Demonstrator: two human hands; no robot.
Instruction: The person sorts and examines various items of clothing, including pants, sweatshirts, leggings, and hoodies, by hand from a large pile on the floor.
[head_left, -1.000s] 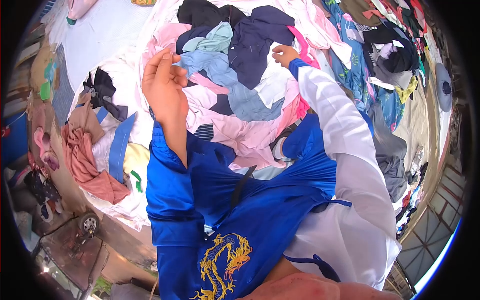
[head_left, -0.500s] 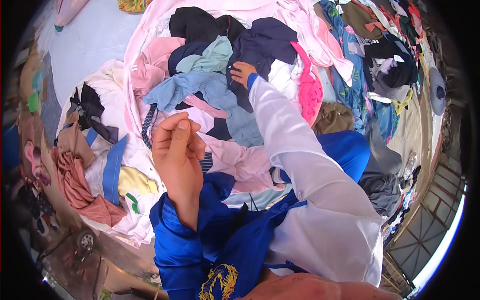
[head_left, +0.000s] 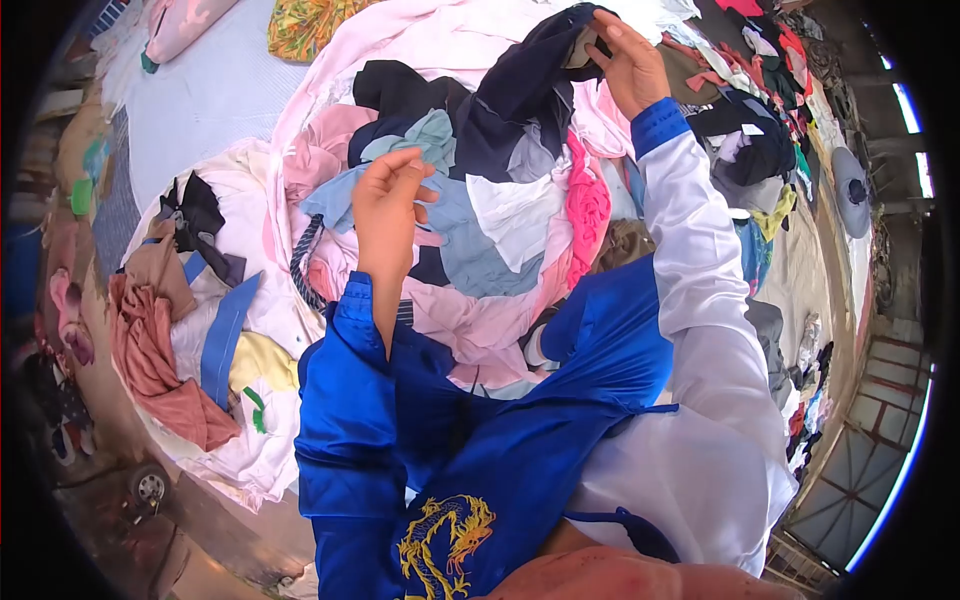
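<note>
My right hand, in a white sleeve with a blue cuff, pinches the edge of a dark navy garment. The cloth is pulled up at the far side of a heap of clothes and hangs down to the left. My left hand, in a blue sleeve, hovers over the heap with its fingers loosely bent and nothing in them. Below and beside it lie a light blue garment and a pale green cloth. A white cloth and a bright pink garment lie between my hands.
The heap lies on a pink sheet. To the left, a smaller pile holds a brownish-pink garment and a blue strip. More clothes spread along the right, near a grey hat. A yellow patterned bundle sits at the back.
My right hand has moved up and to the right, lifting the navy garment's edge and uncovering more white cloth. The left hand has moved slightly right and up, staying off the cloth.
</note>
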